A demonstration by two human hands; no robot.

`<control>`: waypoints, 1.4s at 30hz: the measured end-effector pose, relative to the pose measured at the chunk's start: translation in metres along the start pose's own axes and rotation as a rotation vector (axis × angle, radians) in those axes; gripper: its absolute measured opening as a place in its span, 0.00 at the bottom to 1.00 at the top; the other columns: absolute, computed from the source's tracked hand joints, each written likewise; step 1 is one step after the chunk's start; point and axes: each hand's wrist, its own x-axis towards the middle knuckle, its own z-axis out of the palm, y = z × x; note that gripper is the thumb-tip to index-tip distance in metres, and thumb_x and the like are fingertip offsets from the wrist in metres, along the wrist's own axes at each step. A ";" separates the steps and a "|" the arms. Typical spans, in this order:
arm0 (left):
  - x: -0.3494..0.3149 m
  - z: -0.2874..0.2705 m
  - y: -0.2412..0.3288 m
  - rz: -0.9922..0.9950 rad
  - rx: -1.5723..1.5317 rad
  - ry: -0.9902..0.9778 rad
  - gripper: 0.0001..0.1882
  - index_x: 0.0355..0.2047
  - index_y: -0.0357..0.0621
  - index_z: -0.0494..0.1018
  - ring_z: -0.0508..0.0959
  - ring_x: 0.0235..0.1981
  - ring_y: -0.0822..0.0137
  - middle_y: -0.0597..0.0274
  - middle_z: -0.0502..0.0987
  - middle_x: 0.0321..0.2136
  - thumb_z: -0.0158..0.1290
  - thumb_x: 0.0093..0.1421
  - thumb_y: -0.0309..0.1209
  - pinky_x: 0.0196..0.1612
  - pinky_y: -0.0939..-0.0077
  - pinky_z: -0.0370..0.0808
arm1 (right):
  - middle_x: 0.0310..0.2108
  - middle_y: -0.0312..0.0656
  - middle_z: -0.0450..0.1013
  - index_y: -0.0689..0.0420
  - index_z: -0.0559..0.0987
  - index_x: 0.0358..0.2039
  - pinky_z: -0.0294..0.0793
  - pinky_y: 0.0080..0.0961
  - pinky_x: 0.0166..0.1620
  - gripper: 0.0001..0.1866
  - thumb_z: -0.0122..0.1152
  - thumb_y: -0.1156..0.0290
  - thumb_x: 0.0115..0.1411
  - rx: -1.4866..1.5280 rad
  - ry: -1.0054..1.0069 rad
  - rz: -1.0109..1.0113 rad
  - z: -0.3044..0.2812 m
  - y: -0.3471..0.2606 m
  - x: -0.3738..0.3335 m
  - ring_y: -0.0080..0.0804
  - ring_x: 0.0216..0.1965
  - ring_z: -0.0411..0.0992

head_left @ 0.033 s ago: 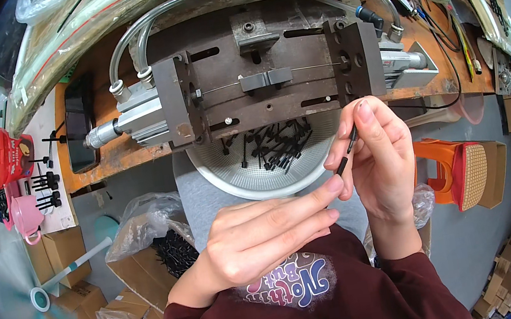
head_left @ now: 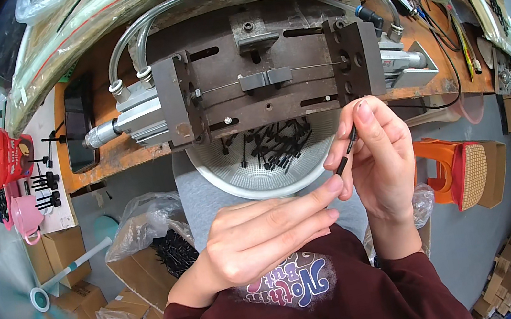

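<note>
My left hand [head_left: 271, 226] reaches in from the left, its fingers pressed together. A short black cylindrical piece [head_left: 341, 166] pokes out past its fingertips. My right hand [head_left: 381, 158] is raised beside it and pinches a thin black pin [head_left: 352, 139] between thumb and fingers. The two black parts are almost end to end; whether they touch or are joined I cannot tell. Just beyond my hands, a white perforated basin [head_left: 205, 173] rests on my lap with several long black pins with thick heads [head_left: 276, 147] in it.
A dark metal fixture [head_left: 222, 105] with a pneumatic cylinder [head_left: 142, 120] on each side spans the wooden bench [head_left: 115, 159]. An orange stool [head_left: 436, 163] stands at right. Bagged black parts [head_left: 176, 254] lie in a carton at left, near a fan [head_left: 40, 299].
</note>
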 end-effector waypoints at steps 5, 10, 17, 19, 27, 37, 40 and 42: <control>-0.001 0.000 0.000 -0.005 -0.007 0.006 0.15 0.34 0.34 0.82 0.84 0.34 0.60 0.43 0.80 0.41 0.67 0.42 0.22 0.35 0.74 0.84 | 0.24 0.52 0.76 0.65 0.73 0.36 0.73 0.19 0.19 0.13 0.47 0.67 0.70 -0.024 -0.001 -0.029 0.002 0.002 -0.002 0.27 0.15 0.73; -0.003 0.001 -0.001 0.011 0.006 0.003 0.15 0.33 0.33 0.81 0.84 0.34 0.59 0.43 0.80 0.41 0.67 0.42 0.22 0.35 0.73 0.84 | 0.24 0.50 0.76 0.66 0.74 0.36 0.73 0.18 0.20 0.12 0.49 0.69 0.70 -0.150 0.028 -0.104 0.005 0.002 -0.005 0.26 0.16 0.74; -0.002 0.001 0.001 -0.018 0.014 0.018 0.15 0.32 0.32 0.81 0.84 0.33 0.59 0.43 0.80 0.41 0.68 0.42 0.23 0.35 0.74 0.84 | 0.27 0.49 0.76 0.67 0.74 0.38 0.74 0.18 0.21 0.10 0.50 0.72 0.69 -0.168 0.008 -0.152 0.006 0.005 -0.008 0.26 0.18 0.75; -0.004 0.002 0.000 -0.017 0.000 0.032 0.15 0.33 0.32 0.81 0.84 0.33 0.59 0.43 0.80 0.41 0.68 0.42 0.23 0.34 0.73 0.84 | 0.27 0.48 0.76 0.67 0.74 0.38 0.74 0.18 0.21 0.10 0.50 0.72 0.69 -0.175 -0.004 -0.162 0.007 0.006 -0.009 0.26 0.18 0.75; -0.004 0.001 -0.001 -0.041 -0.039 0.023 0.16 0.32 0.31 0.81 0.84 0.33 0.57 0.43 0.80 0.41 0.68 0.41 0.23 0.35 0.72 0.84 | 0.27 0.48 0.76 0.67 0.74 0.39 0.74 0.17 0.22 0.10 0.50 0.73 0.69 -0.189 -0.011 -0.158 0.007 0.007 -0.010 0.26 0.19 0.75; -0.005 -0.002 -0.010 -0.056 -0.123 0.048 0.13 0.33 0.32 0.81 0.84 0.33 0.57 0.43 0.80 0.41 0.65 0.45 0.23 0.35 0.72 0.82 | 0.30 0.49 0.77 0.69 0.77 0.37 0.78 0.19 0.26 0.06 0.60 0.87 0.58 -0.181 -0.032 -0.241 0.004 0.007 -0.007 0.26 0.23 0.76; -0.004 -0.003 -0.012 -0.037 -0.145 0.053 0.13 0.34 0.33 0.81 0.84 0.34 0.58 0.44 0.80 0.42 0.65 0.46 0.22 0.36 0.71 0.82 | 0.30 0.51 0.77 0.70 0.79 0.35 0.78 0.18 0.25 0.06 0.61 0.89 0.55 -0.457 -0.033 -0.517 0.002 0.011 -0.003 0.27 0.23 0.77; -0.004 -0.004 -0.012 -0.032 -0.177 0.077 0.12 0.34 0.32 0.81 0.84 0.34 0.58 0.44 0.80 0.42 0.65 0.46 0.22 0.35 0.72 0.83 | 0.31 0.51 0.78 0.69 0.78 0.34 0.78 0.18 0.25 0.05 0.61 0.89 0.55 -0.331 -0.041 -0.355 0.007 -0.003 0.001 0.28 0.23 0.77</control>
